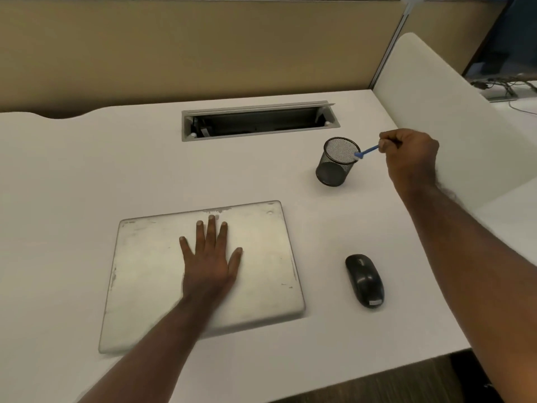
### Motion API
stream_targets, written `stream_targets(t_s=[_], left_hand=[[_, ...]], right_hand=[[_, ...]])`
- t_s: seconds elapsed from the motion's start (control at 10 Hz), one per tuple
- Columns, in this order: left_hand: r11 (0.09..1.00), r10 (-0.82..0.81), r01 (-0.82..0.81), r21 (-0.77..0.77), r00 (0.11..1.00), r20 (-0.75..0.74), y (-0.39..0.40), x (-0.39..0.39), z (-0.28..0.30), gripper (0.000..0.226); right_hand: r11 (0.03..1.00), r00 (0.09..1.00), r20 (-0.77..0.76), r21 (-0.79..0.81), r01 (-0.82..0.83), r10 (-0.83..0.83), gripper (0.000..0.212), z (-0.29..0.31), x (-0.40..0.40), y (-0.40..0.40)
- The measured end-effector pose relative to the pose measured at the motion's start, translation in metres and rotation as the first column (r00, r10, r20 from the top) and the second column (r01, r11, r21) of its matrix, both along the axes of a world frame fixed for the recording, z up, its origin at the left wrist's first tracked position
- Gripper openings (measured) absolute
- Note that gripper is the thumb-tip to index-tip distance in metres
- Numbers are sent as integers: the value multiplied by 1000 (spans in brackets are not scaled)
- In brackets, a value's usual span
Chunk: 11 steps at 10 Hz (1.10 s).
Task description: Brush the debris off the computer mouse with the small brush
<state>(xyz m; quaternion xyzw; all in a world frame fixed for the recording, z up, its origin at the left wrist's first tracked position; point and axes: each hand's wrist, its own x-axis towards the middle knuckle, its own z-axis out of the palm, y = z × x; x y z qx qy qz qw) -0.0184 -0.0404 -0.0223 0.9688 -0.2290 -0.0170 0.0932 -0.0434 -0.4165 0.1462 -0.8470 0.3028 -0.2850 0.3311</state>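
My right hand (408, 154) pinches thin blue brush (367, 150) over round mesh cup's (334, 170) rim | left hand (210, 257) flat on scuffed metal laptop (261, 251) | glossy black oval mouse (364, 280) at 4 o'clock on smooth white counter (87, 175)

A white desk (87, 170) fills most of the view. At 12 o'clock an open grey cable tray (258, 122) is set into it, before a tan partition (174, 48). At 2 o'clock a white divider (436, 112) stands, with cables (505, 85) beyond. Dark carpet (406, 382) shows at 5 o'clock.
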Motion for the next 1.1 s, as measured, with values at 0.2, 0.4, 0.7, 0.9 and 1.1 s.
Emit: stream_targets(t_s=[0.2, 0.4, 0.7, 0.9, 1.1], left_hand=[[1000, 7, -7, 10, 1000, -2, 2, -1, -2, 68], [1000, -2, 2, 7, 1000, 1, 3, -1, -4, 68], [1000, -4, 5, -16, 999, 53, 2, -3, -2, 66], [1000, -3, 3, -1, 1000, 23, 3, 0, 1, 62], [999, 5, -1, -55, 998, 62, 8, 7, 16, 65]], right_hand=[[999, 998, -59, -38, 9, -11, 24, -18, 38, -9], [997, 991, -132, -75, 1, -11, 24, -36, 53, -7], [965, 925, -361, -263, 16, -114, 31, -37, 44, 18], [948, 933, -334, -317, 24, -135, 30, -28, 20, 24], [926, 953, -302, -358, -119, 6, 26, -25, -3, 45]])
